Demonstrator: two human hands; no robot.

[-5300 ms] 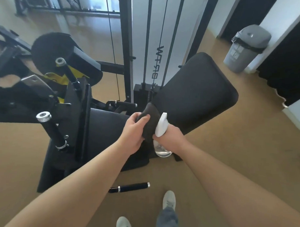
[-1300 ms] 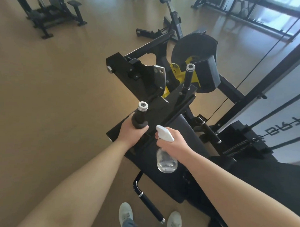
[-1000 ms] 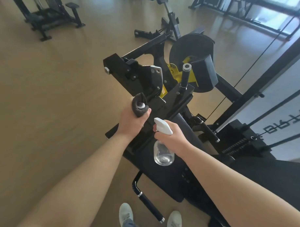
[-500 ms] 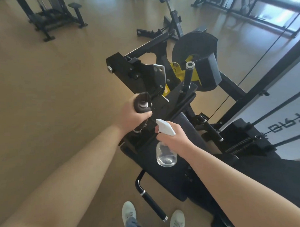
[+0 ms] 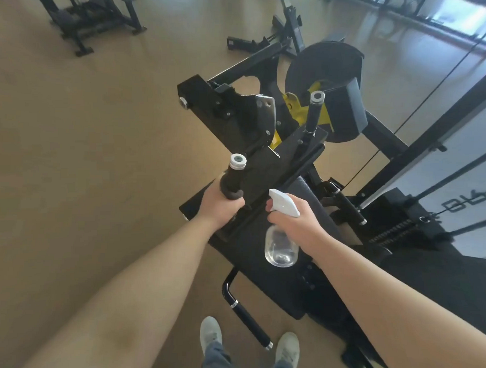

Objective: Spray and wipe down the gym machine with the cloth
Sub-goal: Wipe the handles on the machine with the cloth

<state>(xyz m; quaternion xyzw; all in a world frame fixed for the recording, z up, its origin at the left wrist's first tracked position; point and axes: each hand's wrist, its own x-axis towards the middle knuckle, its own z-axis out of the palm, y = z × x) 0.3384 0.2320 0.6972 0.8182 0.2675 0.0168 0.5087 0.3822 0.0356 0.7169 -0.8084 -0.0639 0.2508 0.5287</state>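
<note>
The black gym machine [image 5: 253, 167] stands in front of me, with two upright handles capped in silver. My left hand [image 5: 220, 203] grips the dark cloth [image 5: 232, 193] wrapped round the lower part of the near handle [image 5: 237, 167]; the handle's silver cap shows bare above the cloth. My right hand [image 5: 295, 221] holds a clear spray bottle [image 5: 281, 247] by its white trigger head, over the black seat pad [image 5: 274, 284]. The nozzle points left toward the near handle. The far handle [image 5: 313, 112] stands free.
A low black bar with a chrome end [image 5: 248, 319] juts out by my shoes [image 5: 211, 334]. To the right stand the weight stack frame and cables [image 5: 430, 140]. Other machines [image 5: 88, 16] sit at the back left on open tan floor [image 5: 81, 139].
My left hand has slid the cloth down the near handle from its top, uncovering the silver cap. The spray bottle has stayed in about the same place.
</note>
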